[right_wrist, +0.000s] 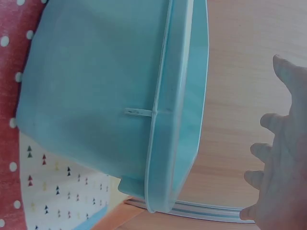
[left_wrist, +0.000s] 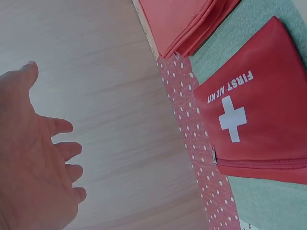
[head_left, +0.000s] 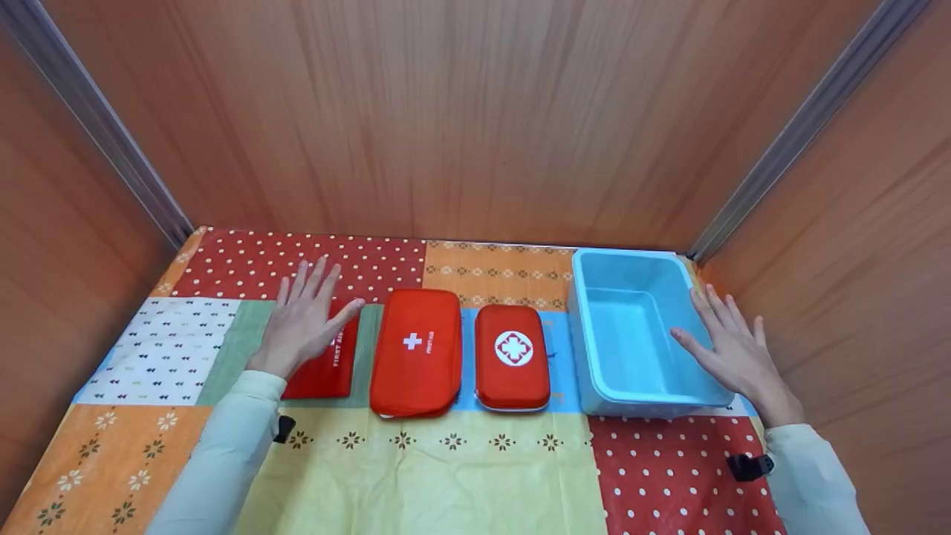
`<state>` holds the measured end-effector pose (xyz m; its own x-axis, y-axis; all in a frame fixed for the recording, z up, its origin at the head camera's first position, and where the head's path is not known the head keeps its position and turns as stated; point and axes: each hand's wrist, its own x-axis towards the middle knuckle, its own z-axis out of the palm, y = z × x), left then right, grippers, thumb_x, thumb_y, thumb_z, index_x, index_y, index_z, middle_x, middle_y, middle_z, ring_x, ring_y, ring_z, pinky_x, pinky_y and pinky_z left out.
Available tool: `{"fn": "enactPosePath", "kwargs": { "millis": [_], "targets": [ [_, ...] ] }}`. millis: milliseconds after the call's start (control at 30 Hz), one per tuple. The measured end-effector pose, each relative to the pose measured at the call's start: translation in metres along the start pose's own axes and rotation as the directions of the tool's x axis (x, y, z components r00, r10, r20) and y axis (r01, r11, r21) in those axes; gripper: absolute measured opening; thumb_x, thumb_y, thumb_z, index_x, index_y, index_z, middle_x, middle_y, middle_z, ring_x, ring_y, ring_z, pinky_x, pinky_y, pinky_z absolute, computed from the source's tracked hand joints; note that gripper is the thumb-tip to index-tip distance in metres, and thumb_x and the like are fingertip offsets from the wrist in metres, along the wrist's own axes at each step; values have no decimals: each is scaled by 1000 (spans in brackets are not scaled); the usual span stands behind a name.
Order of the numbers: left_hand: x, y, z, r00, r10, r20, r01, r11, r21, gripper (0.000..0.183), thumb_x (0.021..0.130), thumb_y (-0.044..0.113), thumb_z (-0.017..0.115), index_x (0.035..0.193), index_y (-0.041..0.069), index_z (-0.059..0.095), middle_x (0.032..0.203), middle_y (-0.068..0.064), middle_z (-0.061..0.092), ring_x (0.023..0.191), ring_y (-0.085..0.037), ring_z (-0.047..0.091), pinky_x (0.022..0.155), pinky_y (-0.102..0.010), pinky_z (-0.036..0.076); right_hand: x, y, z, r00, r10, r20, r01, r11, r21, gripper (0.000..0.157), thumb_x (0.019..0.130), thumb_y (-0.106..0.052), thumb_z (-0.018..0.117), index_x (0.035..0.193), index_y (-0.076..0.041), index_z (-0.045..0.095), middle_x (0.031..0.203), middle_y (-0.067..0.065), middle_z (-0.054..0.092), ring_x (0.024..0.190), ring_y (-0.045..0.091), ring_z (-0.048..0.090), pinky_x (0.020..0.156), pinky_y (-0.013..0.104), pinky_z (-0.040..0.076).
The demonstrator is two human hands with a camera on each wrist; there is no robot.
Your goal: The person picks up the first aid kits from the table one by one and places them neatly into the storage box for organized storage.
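My left hand (head_left: 301, 323) hovers with spread fingers over a flat red first aid pouch (head_left: 340, 364), hiding much of it in the head view. The left wrist view shows the pouch (left_wrist: 254, 115) with its white cross and zipper, apart from the hand (left_wrist: 38, 158). Over the right side of a light blue plastic bin (head_left: 631, 334), my right hand (head_left: 732, 357) is held with fingers spread, touching nothing. In the right wrist view the bin's outer wall (right_wrist: 96, 86) faces the camera, and the hand (right_wrist: 283, 148) is above its rim.
Between pouch and bin lie a larger red first aid case (head_left: 416, 364) and a smaller red case (head_left: 513, 379) with a white round emblem. A patchwork cloth (head_left: 416, 483) covers the table. Wood-grain panels (head_left: 475, 126) enclose the back and both sides.
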<state>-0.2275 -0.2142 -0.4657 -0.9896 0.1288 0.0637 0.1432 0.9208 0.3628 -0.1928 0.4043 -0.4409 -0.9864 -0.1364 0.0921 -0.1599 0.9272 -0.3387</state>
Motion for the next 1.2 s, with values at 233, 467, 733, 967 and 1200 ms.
{"fn": "enactPosePath", "kwargs": {
  "millis": [233, 467, 733, 967, 1200],
  "targets": [
    [-2, 5, 9, 998, -24, 51, 27, 999, -46, 93, 91, 66, 48, 156, 7, 18, 161, -24, 12, 148, -45, 6, 118, -61, -2, -2, 1, 0, 1000, 7, -2, -7, 1000, 7, 77, 99, -54, 44, 158, -24, 5, 164, 18, 8, 147, 50, 5, 109, 73, -8],
    [-5, 9, 23, 994, -46, 100, 51, 997, -51, 89, 92, 57, 55, 154, 3, 21, 156, -28, 23, 144, -47, 19, 118, -62, 8, -8, 5, 2, 1000, 16, -4, -16, 1000, 10, 78, 99, -53, 43, 158, -17, 8, 161, 23, 15, 145, 52, 11, 110, 73, -4],
    [-11, 12, 38, 994, -60, 94, 66, 996, -63, 88, 90, 52, 62, 152, 1, 25, 147, -29, 36, 133, -45, 38, 108, -64, 32, -15, 9, 2, 999, 39, 12, -39, 999, 22, 77, 100, -52, 43, 158, -13, 9, 157, 27, 19, 141, 54, 16, 110, 74, 1],
    [-15, 12, 46, 993, -60, 106, 69, 994, -81, 86, 91, 50, 62, 151, -1, 28, 143, -29, 39, 128, -44, 42, 101, -61, 42, -18, 12, 4, 998, 57, 24, -58, 998, 37, 79, 99, -53, 45, 156, -7, 14, 154, 28, 23, 136, 55, 23, 108, 76, 10],
    [-17, 14, 58, 989, -90, 114, 102, 989, -105, 83, 90, 42, 66, 149, -3, 29, 144, -29, 39, 129, -45, 42, 95, -59, 48, -22, 17, 8, 994, 98, 47, -99, 995, 31, 79, 100, -54, 42, 157, -8, 12, 154, 28, 23, 133, 57, 27, 102, 78, 22]
  ]
}}
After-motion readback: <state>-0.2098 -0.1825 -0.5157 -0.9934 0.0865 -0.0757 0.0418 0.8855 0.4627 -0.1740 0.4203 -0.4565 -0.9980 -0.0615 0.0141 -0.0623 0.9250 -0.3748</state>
